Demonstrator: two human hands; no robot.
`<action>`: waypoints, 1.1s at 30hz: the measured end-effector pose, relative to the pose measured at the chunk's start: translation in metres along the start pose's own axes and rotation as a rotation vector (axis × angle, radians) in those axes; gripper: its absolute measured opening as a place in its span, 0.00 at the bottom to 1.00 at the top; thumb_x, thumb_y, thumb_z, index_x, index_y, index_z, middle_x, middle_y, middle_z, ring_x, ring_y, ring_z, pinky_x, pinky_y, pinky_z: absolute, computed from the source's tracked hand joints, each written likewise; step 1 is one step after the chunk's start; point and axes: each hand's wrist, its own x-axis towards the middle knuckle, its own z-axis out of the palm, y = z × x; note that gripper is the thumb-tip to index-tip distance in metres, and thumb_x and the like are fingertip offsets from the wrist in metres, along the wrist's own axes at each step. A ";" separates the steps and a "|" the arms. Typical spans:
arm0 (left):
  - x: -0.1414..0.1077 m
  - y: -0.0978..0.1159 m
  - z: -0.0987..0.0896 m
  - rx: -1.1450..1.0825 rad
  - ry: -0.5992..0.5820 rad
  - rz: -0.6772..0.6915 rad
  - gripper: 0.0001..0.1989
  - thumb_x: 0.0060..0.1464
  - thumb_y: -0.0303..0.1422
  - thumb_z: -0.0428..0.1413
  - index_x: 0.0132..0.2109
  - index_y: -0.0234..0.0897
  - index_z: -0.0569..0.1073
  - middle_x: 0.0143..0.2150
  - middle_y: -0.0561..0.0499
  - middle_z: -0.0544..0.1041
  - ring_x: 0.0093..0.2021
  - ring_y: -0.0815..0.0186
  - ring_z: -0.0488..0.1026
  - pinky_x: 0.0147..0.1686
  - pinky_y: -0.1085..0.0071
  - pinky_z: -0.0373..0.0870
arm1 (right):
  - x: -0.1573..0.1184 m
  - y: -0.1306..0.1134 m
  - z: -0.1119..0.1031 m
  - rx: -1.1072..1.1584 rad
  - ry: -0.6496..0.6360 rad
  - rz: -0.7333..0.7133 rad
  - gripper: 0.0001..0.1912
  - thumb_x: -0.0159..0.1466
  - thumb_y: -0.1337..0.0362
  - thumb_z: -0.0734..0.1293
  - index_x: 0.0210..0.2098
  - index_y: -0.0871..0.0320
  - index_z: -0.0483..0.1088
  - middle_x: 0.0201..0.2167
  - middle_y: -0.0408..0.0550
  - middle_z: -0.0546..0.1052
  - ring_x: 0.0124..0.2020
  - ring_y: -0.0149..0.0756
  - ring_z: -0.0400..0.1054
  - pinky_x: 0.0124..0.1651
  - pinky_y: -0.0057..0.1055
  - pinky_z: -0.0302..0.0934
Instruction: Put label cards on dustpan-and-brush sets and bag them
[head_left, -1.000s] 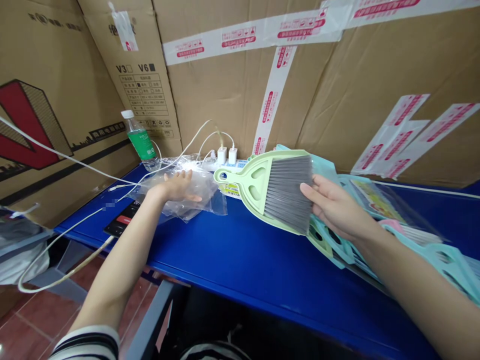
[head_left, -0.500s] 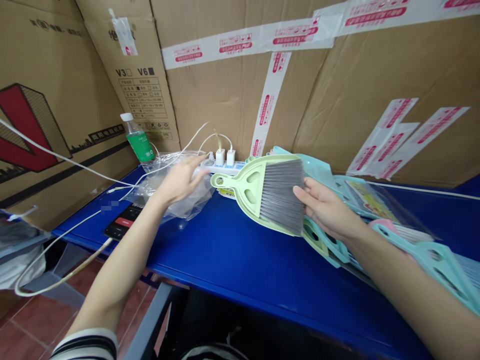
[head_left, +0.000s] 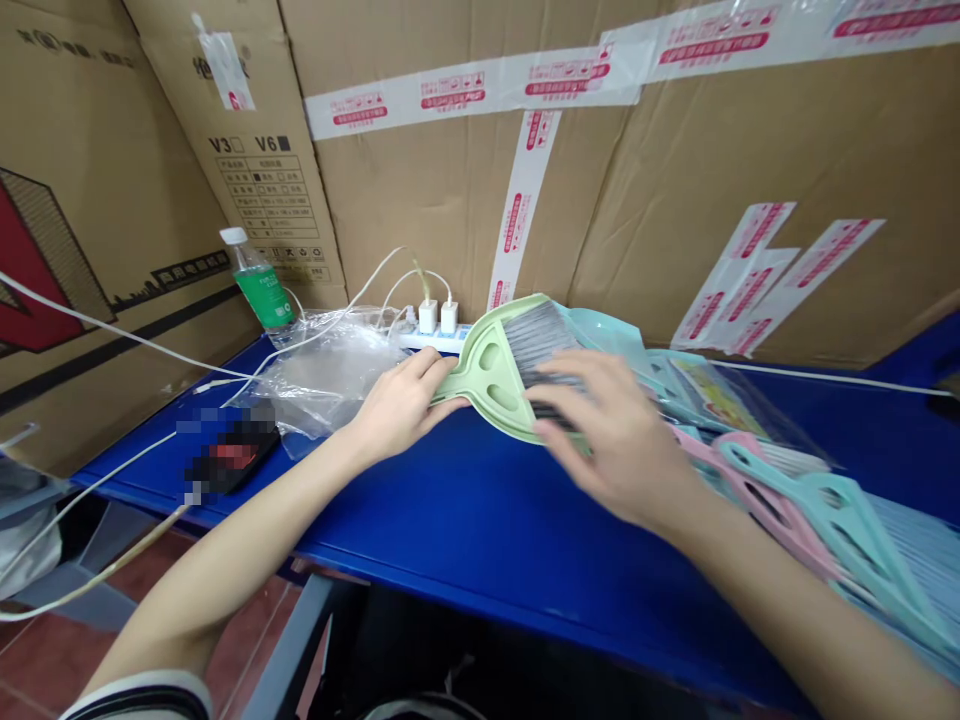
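Observation:
A light green hand brush (head_left: 501, 362) with grey bristles lies against a matching green dustpan (head_left: 480, 340), held above the table. My left hand (head_left: 397, 405) is closed around the handle end, the fingers hiding the handle's tip. My right hand (head_left: 622, 440) is over the bristle side with its fingers spread. It is slightly blurred, and whether it touches the bristles I cannot tell. Under and behind my right forearm lie more brush-and-dustpan sets, among them a light blue one (head_left: 847, 500) and a pink one (head_left: 772, 500).
On the blue table (head_left: 450, 520) are crumpled clear plastic bags (head_left: 315, 375), a power strip (head_left: 435, 338) with white chargers, and a phone (head_left: 232, 455). A green-labelled bottle (head_left: 262, 285) stands at the back left. White cables cross the left side. Large cardboard boxes (head_left: 420, 190) rise behind.
My left hand has come over from the plastic bags and taken the handle. My right hand has let go of the bristle end and moved in front of it, fingers spread.

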 end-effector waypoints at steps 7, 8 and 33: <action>0.001 0.019 0.006 -0.013 0.009 0.007 0.19 0.66 0.43 0.46 0.54 0.35 0.68 0.41 0.44 0.73 0.41 0.58 0.74 0.39 0.63 0.75 | -0.006 -0.021 0.016 -0.046 -0.150 0.080 0.11 0.67 0.60 0.62 0.34 0.58 0.73 0.47 0.61 0.74 0.55 0.54 0.63 0.50 0.49 0.66; 0.001 0.019 0.006 0.000 0.006 -0.001 0.18 0.66 0.42 0.47 0.54 0.35 0.68 0.41 0.44 0.73 0.41 0.58 0.74 0.40 0.63 0.75 | -0.006 -0.021 0.016 -0.046 -0.152 0.092 0.10 0.67 0.61 0.63 0.33 0.57 0.73 0.47 0.61 0.74 0.54 0.53 0.63 0.49 0.49 0.65; 0.223 0.019 0.068 -0.016 -0.467 0.175 0.16 0.61 0.31 0.49 0.51 0.38 0.78 0.55 0.47 0.77 0.57 0.57 0.69 0.59 0.61 0.60 | -0.094 0.053 -0.103 -0.456 -0.440 0.850 0.23 0.66 0.54 0.49 0.25 0.55 0.67 0.40 0.67 0.72 0.39 0.59 0.71 0.35 0.53 0.70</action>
